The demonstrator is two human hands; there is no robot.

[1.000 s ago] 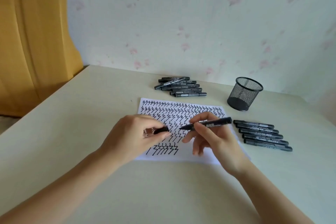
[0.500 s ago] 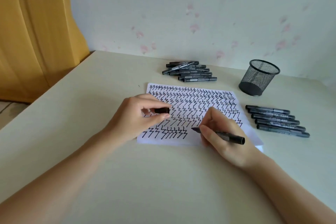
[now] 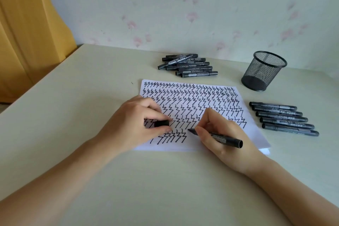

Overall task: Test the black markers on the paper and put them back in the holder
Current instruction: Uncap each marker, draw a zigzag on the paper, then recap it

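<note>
A white paper (image 3: 255, 134) covered with rows of black zigzag marks lies in the middle of the table. My right hand (image 3: 223, 132) grips an uncapped black marker (image 3: 226, 138) in a writing hold, its tip on the paper just right of the last zigzag in the bottom row. My left hand (image 3: 134, 124) rests on the paper's left part and pinches the marker's black cap (image 3: 161, 123). An empty black mesh holder (image 3: 264, 70) stands at the back right. Several capped markers (image 3: 188, 65) are piled behind the paper, and another row of markers (image 3: 283, 118) lies right of it.
The pale table (image 3: 73, 115) meets a flowered wall at the back. A yellow wooden door (image 3: 23, 24) stands at the far left beyond the table's left edge.
My right hand turned the marker from held level above the paper into a writing hold and brought its tip down to the bottom row. My left hand kept the cap.
</note>
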